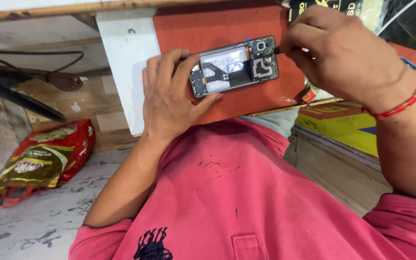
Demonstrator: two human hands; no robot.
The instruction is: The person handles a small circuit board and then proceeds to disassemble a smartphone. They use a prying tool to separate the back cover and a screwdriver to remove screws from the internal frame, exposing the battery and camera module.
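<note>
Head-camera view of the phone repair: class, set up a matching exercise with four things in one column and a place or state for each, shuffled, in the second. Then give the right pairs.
Things:
1. opened phone
2. left hand
3. right hand
4. red and green bag

Places or states:
A. lies on the floor, far from the hands
B. holds a thin dark tool at the camera end of the phone
C. back cover off, inner parts showing, over the red mat
D. grips the phone's other end, fingers around its edges

Pairs: 1-C, 2-D, 3-B, 4-A
</note>
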